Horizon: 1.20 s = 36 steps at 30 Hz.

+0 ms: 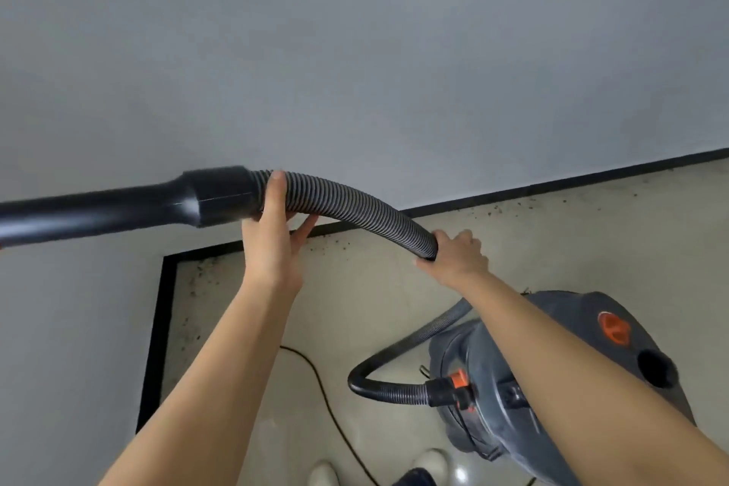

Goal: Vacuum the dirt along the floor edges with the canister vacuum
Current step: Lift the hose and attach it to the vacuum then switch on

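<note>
Both arms reach forward, raised. Left hand (272, 233) wraps the hose (347, 205) just behind the wand (118, 209); right hand (453, 252) clamps the hose farther back. One canister (552, 387) sits on the floor (394, 308) below the right forearm. Dirt (343, 247) specks line the baseboard (552, 185) beyond the canister. One cord (327, 406), two shoes (430, 462).

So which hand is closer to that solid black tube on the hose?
Left. The left hand grips the hose right beside the black tube; the right hand holds the hose farther back.
</note>
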Tool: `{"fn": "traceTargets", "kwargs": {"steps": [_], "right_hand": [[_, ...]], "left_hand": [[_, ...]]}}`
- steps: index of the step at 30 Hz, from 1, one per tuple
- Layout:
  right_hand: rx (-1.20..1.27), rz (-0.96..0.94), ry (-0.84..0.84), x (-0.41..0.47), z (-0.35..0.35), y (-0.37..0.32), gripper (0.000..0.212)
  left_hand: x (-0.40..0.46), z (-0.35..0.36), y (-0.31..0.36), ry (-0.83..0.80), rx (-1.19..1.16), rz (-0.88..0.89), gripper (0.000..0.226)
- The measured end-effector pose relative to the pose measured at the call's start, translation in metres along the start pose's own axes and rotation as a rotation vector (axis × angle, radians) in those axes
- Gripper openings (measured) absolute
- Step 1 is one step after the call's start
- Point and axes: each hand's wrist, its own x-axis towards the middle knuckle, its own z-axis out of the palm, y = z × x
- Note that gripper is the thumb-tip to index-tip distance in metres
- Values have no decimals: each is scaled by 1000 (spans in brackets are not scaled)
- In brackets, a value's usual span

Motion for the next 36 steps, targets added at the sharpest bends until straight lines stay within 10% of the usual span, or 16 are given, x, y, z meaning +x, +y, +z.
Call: {"fn": "traceTargets", "kwargs": {"steps": [12,20,30,33,36], "right_hand": [[469,-329,-438,-98,28,-155,20],[270,-299,-1084,-149,56,-168,24],[1521,-211,-243,-156,-21,-191,50],[1740,-19,19,-165,-46,-202,30],[1718,10,9,-174,-51,-202,20]], "left_hand": [[-6,-39,145,-189,620,514,7],[1,-85,164,-472,692,478,58],[-12,-99,76,-418,1719,722,66],[-28,-105,55,-551,1608,767,66],[-40,-106,55,-839,1162,367,54]]}}
